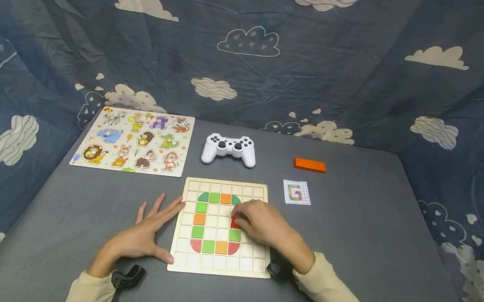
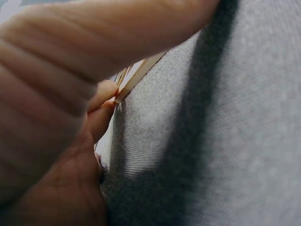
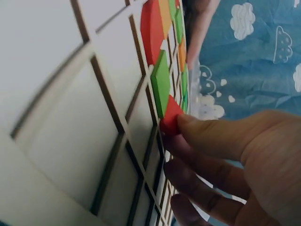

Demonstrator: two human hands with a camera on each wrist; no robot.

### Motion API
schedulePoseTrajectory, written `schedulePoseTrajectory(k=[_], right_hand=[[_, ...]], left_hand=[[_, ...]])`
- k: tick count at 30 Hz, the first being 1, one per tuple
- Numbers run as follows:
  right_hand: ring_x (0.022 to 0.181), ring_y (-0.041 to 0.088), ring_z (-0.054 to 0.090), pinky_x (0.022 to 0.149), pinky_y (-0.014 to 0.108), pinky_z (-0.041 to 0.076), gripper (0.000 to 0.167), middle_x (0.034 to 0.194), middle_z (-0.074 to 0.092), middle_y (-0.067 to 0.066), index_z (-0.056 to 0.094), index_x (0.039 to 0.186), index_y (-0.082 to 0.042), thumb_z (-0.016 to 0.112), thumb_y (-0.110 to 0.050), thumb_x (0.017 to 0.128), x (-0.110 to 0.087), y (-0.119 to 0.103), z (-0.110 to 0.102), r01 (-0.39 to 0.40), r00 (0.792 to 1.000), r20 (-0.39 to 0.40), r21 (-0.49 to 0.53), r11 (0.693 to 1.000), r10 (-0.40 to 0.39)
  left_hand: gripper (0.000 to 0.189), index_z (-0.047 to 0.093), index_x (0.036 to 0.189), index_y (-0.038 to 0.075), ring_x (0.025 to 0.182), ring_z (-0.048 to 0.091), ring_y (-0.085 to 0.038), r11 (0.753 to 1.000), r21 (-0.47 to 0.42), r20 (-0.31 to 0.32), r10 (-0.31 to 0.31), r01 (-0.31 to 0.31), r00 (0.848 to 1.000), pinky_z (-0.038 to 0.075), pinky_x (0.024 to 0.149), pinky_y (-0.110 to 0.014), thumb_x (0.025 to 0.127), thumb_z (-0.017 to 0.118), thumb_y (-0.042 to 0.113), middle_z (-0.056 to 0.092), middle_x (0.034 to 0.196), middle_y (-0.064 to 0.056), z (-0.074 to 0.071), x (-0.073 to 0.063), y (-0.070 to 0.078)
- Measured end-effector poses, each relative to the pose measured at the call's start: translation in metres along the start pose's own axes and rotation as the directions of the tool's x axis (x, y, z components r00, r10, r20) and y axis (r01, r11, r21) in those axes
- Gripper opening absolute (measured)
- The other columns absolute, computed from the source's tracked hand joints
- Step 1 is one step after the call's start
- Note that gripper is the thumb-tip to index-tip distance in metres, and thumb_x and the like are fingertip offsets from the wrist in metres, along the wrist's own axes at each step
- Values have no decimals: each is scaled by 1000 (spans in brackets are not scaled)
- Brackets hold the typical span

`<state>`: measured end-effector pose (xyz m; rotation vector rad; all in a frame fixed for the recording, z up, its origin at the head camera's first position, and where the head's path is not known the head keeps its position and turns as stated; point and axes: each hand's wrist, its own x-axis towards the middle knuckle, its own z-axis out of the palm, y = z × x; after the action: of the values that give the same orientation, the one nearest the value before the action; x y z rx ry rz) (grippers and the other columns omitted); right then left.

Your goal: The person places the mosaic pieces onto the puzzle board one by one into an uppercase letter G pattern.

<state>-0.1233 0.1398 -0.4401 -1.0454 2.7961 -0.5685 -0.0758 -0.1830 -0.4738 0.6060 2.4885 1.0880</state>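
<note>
A wooden grid board (image 1: 180, 255) lies on the table with green, orange and red tiles set in a ring of its squares. My right hand (image 1: 262, 223) is over the board's right half and pinches a red tile (image 3: 171, 117) between thumb and fingers. That tile sits at the ring's right side, just above a green tile (image 1: 234, 235); the hand hides part of it. At the board's left edge, my left hand (image 1: 143, 238) is spread, its fingertips touching the side and its thumb by the lower left corner.
Behind the board lie a white game controller (image 1: 229, 150) and, to its left, an animal picture board (image 1: 129, 142). An orange block (image 1: 310, 165) and a small printed pattern card (image 1: 296, 200) lie to the right. A cloud-patterned cloth (image 1: 248, 75) hangs around the table.
</note>
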Motion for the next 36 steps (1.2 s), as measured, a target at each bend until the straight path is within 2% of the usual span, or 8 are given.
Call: schedulePoseTrajectory(k=[5,18,23,30,36], right_hand=[[89,14,67,80,34,55,9,92,74,-8,78,97,-19,74,-17,90,-1,-2,2,-16,1000,-26,-24,1000,15],[80,9,64,73,28,54,13,91,74,-7,78,100,-16,74,-18,88,-16,-4,-5,-18,998,-62,-37,999,15],[79,7,61,71,26,52,18,93,73,-7,77,105,-15,74,-18,87,-29,-2,-13,-36,998,-60,-17,999,35],[76,9,59,68,24,48,19,91,70,-6,76,106,-14,77,-18,87,-53,7,-27,-59,997,-40,34,998,60],[80,9,61,71,27,51,23,96,72,-5,75,108,-13,80,-17,85,-79,23,-32,-69,997,-12,84,994,71]], left_hand=[[131,22,161,16,152,-15,-46,1000,-5,1,-1,1,1000,-20,109,-69,56,93,47,12,170,-9,-1,0,1],[130,23,161,16,152,-15,-47,1000,-6,-4,6,-6,1000,-20,109,-69,56,94,45,12,169,-10,-1,-1,1],[130,22,161,16,152,-15,-46,1000,-2,3,-5,5,1000,-20,110,-69,57,94,45,12,169,-9,-1,0,2],[128,24,161,15,151,-14,-49,1000,-2,-9,20,-20,1000,-19,108,-71,58,93,45,13,169,-11,-2,-1,3],[128,23,161,15,151,-14,-49,1000,-3,-12,20,-20,1000,-20,108,-71,58,93,45,13,169,-11,-2,-2,2]])
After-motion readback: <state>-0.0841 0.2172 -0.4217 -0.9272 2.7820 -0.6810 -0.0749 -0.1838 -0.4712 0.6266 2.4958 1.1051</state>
